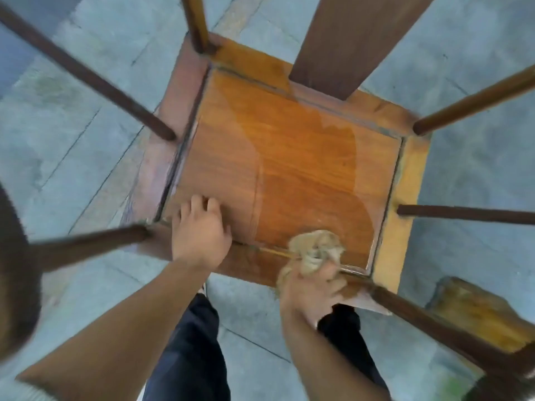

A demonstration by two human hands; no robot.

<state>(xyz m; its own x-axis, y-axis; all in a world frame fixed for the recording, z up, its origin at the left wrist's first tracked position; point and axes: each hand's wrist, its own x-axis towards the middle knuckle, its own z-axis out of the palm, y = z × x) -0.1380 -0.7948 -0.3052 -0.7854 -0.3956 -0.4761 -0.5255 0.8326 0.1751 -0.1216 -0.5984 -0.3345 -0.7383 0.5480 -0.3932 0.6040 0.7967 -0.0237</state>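
An upturned wooden table (411, 180) lies on the floor with its dark legs (95, 82) pointing up toward me. Its underside panel (289, 157) is orange-brown; the right part looks darker and glossier than the left. My right hand (309, 290) grips a bunched tan rag (315, 247) and holds it against the panel's near edge. My left hand (199, 230) rests on the near left corner of the panel, its fingers lying over the wood.
Grey stone paving (72, 140) surrounds the table. A broad dark plank (353, 39) rises at the far side. A stained wooden block (474, 311) sits at the lower right. My dark trousers (191, 342) show below the table's near edge.
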